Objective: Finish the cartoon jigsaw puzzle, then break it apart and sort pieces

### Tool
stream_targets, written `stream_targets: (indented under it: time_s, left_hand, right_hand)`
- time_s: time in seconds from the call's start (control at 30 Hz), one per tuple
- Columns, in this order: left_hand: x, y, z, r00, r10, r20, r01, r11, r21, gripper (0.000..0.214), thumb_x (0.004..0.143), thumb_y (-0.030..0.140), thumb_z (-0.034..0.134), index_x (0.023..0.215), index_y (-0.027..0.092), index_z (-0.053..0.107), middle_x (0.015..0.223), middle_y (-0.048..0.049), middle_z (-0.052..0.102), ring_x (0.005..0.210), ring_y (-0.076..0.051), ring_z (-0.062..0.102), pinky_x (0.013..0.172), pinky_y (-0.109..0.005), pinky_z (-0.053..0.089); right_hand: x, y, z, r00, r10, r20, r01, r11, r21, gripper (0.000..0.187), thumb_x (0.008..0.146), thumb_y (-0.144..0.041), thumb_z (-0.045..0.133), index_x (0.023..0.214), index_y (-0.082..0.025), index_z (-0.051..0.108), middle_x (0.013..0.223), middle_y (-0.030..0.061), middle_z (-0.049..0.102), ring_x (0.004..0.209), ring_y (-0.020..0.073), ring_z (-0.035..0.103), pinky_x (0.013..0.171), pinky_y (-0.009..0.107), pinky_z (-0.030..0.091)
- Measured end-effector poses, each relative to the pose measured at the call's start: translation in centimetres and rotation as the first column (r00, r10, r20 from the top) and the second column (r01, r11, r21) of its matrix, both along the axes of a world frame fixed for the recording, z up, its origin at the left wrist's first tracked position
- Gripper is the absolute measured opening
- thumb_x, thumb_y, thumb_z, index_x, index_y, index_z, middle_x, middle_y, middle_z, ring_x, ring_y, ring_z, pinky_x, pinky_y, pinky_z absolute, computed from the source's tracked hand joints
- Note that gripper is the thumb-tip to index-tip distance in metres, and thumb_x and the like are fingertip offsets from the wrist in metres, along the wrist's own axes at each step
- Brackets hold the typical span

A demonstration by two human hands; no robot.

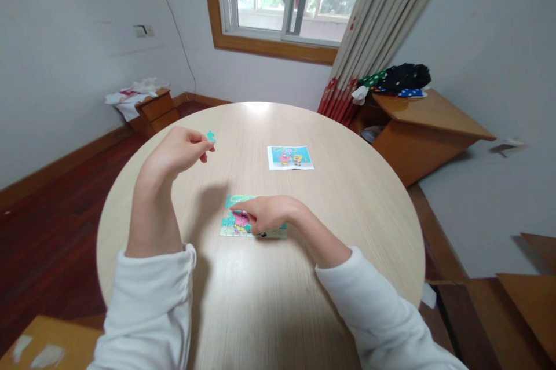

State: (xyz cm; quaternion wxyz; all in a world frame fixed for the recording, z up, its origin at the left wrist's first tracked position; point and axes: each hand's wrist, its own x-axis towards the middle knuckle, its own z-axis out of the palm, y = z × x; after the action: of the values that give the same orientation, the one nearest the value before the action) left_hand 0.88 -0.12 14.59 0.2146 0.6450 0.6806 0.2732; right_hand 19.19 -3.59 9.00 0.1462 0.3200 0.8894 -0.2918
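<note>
My left hand (185, 147) is raised above the left side of the table, its thumb and fingers pinched on a teal puzzle piece (211, 136). Below and to the right lies a jigsaw puzzle (230, 222) with teal, pink and yellow parts, a gap showing near its left side. Over the puzzle is my right hand (269, 213), palm down, with the index finger stretched to the upper left part and the thumb apart from it. It covers much of the puzzle's right half, and nothing shows in its fingers.
A printed picture (291, 158) with cartoon figures lies farther back on the round wooden table (260, 300). Beyond the right edge stands a wooden cabinet (430, 121) with cloths on top. At the far left is a small wooden stand (156, 109) bearing papers or cloth.
</note>
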Motion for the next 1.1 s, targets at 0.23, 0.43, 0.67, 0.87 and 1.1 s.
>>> stream_targets:
  time_s: [0.23,0.43,0.67,0.87,1.1]
  left_hand:
    - [0.1,-0.2,0.2,0.995,0.035,0.096,-0.034,0.999,-0.011,0.017,0.062,0.033,0.054,0.053,0.020,0.059,0.049,-0.0039,0.055,0.051,-0.017,0.051,0.052,-0.030,0.037]
    - [0.0,-0.1,0.1,0.991,0.037,0.129,-0.038,0.999,0.008,0.016,0.062,0.031,0.054,0.052,0.020,0.059,0.050,-0.0045,0.056,0.051,-0.017,0.050,0.052,-0.030,0.036]
    - [-0.2,0.1,-0.1,0.991,0.034,0.127,-0.037,0.999,0.022,0.016,0.063,0.030,0.054,0.050,0.021,0.059,0.050,-0.0045,0.056,0.050,-0.017,0.050,0.051,-0.031,0.036]
    - [-0.1,0.3,-0.3,0.992,0.038,0.121,-0.040,0.999,0.012,0.015,0.063,0.030,0.055,0.052,0.022,0.061,0.050,-0.0045,0.057,0.052,-0.018,0.053,0.052,-0.032,0.037]
    - [-0.1,0.3,-0.4,0.995,0.029,0.099,-0.031,0.999,0.024,0.015,0.063,0.029,0.054,0.052,0.021,0.061,0.050,-0.0054,0.057,0.052,-0.018,0.052,0.050,-0.031,0.035]
  right_hand:
    - [0.9,0.6,-0.4,0.997,-0.062,-0.051,0.062,0.998,-0.010,0.064,0.062,-0.009,0.055,0.125,-0.016,0.054,0.084,0.0049,0.067,0.067,0.0147,0.056,0.057,0.023,0.036]
    - [5.3,1.5,0.2,0.915,-0.291,-0.279,0.278,0.957,-0.085,0.045,0.064,-0.004,0.047,0.103,-0.013,0.069,0.061,-0.0005,0.059,0.052,0.0089,0.045,0.051,0.022,0.032]
    - [10.0,0.1,-5.0,0.451,-0.778,-0.438,0.590,0.628,-0.508,0.023,0.067,-0.013,0.058,0.089,-0.012,0.064,0.056,-0.0028,0.053,0.050,0.0079,0.048,0.050,0.022,0.036]
    - [10.2,-0.4,-6.7,0.333,-0.845,-0.419,0.539,0.535,-0.650,0.026,0.062,-0.014,0.065,0.088,-0.012,0.063,0.061,0.0004,0.062,0.061,0.0115,0.059,0.060,0.024,0.044]
    - [9.7,0.0,-7.4,0.328,-0.797,-0.508,0.536,0.599,-0.594,0.031,0.060,-0.023,0.072,0.088,-0.010,0.068,0.068,0.0019,0.064,0.064,0.0110,0.057,0.064,0.027,0.046]
